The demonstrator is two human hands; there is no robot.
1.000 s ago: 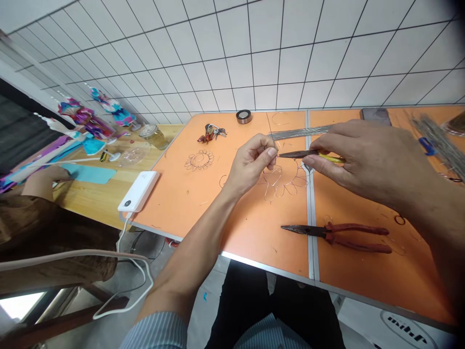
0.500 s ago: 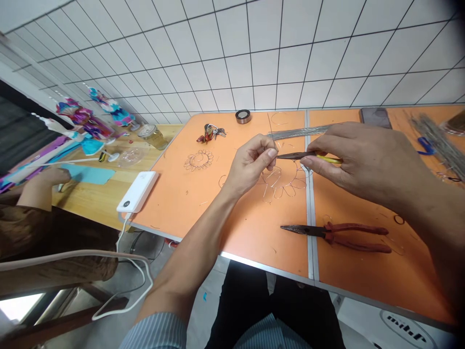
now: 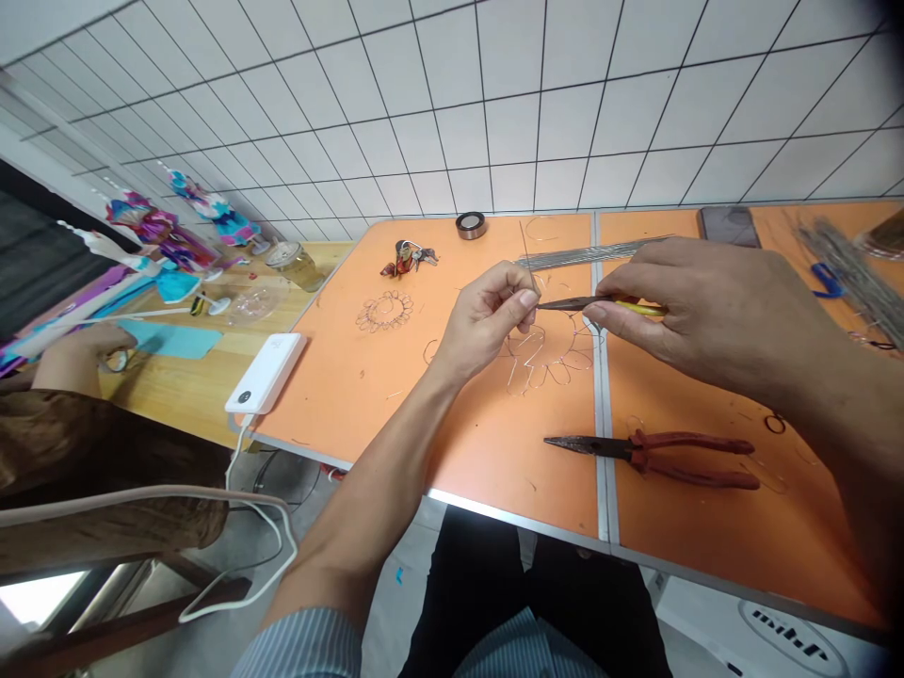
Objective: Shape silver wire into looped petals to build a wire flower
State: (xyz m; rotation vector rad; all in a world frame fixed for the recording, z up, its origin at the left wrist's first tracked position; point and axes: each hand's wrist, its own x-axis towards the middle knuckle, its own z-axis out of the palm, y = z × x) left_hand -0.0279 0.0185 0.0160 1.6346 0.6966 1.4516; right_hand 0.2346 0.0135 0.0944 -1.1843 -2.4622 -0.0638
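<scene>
My left hand (image 3: 491,315) pinches a thin wire (image 3: 525,247) between thumb and fingers, its free end sticking up. Closed around yellow-handled needle-nose pliers (image 3: 565,304), my right hand (image 3: 685,301) holds their dark jaws with the tips at the left thumb, by the wire. Whether the jaws grip the wire is too small to tell. Beneath both hands, a flower-shaped wire outline (image 3: 547,369) with looped petals lies on the orange table (image 3: 424,433). A smaller wire flower (image 3: 385,311) rests farther left. Red-handled long-nose pliers (image 3: 650,459) lie below my right hand.
Straight wires (image 3: 593,252) lie in a bundle behind my hands, near a tape roll (image 3: 470,225) and keys (image 3: 410,257). A white power bank (image 3: 266,373) with a cable sits at the left edge. A co-worker's hand (image 3: 77,353) is at the wooden table.
My hands, the wire and the pliers hold almost the same position. At far left, the co-worker's hand has shifted slightly, and a small round object now shows beside it.
</scene>
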